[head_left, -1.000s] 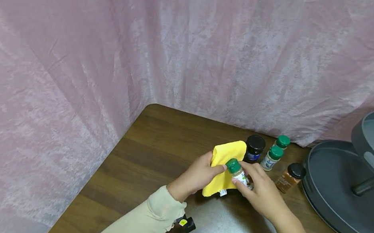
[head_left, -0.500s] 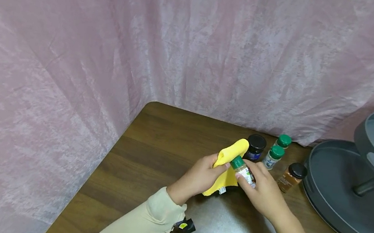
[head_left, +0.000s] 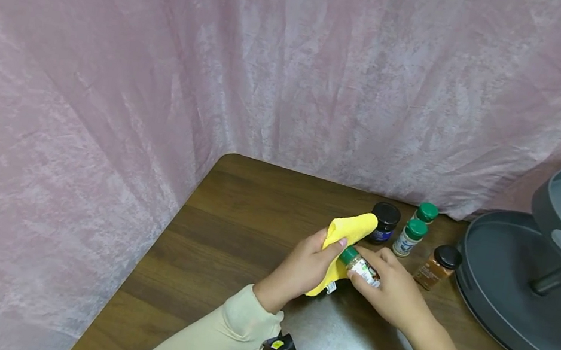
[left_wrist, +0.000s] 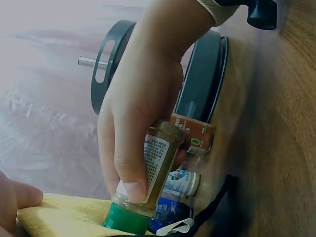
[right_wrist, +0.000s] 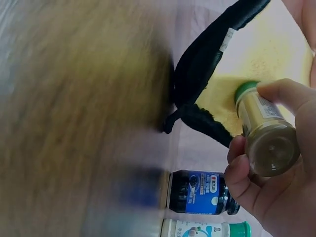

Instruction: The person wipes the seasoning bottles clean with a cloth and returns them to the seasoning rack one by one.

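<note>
My left hand [head_left: 306, 265] holds a yellow cloth [head_left: 351, 229], its thumb lying across the front. Black material [right_wrist: 195, 74] shows on the cloth's other side in the right wrist view. In my right hand [head_left: 399, 292] is a small spice bottle [head_left: 365, 271] with a green cap [head_left: 348, 254] and a white label. Fingers and thumb grip its body, and it lies tilted with the cap toward the cloth. Brownish contents show through the bottle [left_wrist: 163, 143] in the left wrist view. The cap is against the yellow side of the cloth, beside the left thumb.
Behind the hands stand a dark jar [head_left: 384, 222] with a black lid and two green-capped bottles [head_left: 408, 241]. A black-lidded orange-brown spice jar [head_left: 435, 269] stands right of them, near a grey two-tier round tray [head_left: 483, 314]. A pink curtain [head_left: 296, 68] borders the wooden table [head_left: 219, 220].
The cloth's top curled over toward the cap, then opened out again. The bottle has tipped flatter, and its cap has dropped slightly beside the left thumb. Both hands keep their holds.
</note>
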A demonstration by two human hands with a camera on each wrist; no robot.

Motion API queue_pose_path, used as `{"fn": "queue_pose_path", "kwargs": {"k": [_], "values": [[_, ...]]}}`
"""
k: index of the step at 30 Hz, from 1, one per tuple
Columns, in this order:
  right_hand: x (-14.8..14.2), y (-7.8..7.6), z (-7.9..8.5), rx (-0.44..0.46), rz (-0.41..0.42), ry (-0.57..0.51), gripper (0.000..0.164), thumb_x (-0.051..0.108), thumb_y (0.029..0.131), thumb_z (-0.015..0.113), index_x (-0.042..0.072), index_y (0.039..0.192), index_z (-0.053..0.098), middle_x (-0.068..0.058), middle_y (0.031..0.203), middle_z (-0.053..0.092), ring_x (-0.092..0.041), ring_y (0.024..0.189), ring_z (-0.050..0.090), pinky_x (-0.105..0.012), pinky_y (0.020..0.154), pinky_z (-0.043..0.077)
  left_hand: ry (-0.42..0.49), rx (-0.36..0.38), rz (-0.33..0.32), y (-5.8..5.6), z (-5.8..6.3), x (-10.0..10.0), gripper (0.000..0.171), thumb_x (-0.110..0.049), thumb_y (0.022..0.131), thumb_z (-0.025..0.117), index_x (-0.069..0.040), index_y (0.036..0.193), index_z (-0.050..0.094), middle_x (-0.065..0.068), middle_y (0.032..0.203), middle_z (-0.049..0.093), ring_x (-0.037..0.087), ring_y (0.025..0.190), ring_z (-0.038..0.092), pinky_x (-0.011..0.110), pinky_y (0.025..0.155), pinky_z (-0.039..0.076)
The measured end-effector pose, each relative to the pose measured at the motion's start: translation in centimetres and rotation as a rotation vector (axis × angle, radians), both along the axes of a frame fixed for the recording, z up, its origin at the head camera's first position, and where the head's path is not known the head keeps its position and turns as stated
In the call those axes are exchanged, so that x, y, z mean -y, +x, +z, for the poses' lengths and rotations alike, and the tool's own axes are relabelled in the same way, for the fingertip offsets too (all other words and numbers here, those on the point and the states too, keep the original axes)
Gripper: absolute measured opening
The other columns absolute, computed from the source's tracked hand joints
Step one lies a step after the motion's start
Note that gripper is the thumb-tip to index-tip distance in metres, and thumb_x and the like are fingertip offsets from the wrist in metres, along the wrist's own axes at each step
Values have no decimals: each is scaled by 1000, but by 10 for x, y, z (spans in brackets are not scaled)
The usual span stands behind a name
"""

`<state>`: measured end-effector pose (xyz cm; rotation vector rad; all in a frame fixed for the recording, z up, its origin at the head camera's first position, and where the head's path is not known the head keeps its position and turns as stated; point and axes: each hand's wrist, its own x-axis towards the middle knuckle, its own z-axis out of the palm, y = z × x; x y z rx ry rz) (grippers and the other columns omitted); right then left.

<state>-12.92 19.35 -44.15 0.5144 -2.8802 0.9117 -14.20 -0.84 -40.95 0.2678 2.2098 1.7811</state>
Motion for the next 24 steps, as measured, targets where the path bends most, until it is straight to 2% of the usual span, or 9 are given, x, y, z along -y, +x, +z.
{"fn": "queue_pose_path", "kwargs": {"k": [6, 12, 18, 24], "values": [[2, 3, 1, -3, 60, 17, 49, 39, 92, 74, 20, 136, 64, 3, 96, 59, -6, 71, 51, -22, 61, 45, 9, 17, -9, 0, -4, 0, 42, -42, 106, 49, -13, 136, 54, 8, 107, 69, 23, 90, 71, 42, 82, 60], [3, 4, 2, -49, 92, -10, 46, 37, 92, 74, 22, 135, 65, 6, 98, 61, -3, 72, 52, -21, 61, 45, 28, 10, -14, -3, -7, 4, 41, -41, 106, 48, -11, 133, 55, 7, 103, 69, 19, 85, 70, 40, 80, 61], [2, 4, 4, -101, 89, -78, 47, 31, 93, 74, 20, 136, 63, 4, 100, 61, -4, 73, 51, -21, 60, 46, 16, 7, -10, -6, -6, 4, 42, -41, 106, 48, -10, 133, 55, 8, 107, 69, 25, 92, 72, 38, 80, 60], [1, 2, 5, -79, 61, -85, 45, 34, 97, 69, 19, 138, 60, 2, 112, 65, -10, 83, 56, -25, 67, 49, -10, 14, -5, -5, -4, 3, 44, -40, 106, 48, -12, 139, 51, 9, 114, 68, 27, 98, 72, 37, 81, 60]]}}
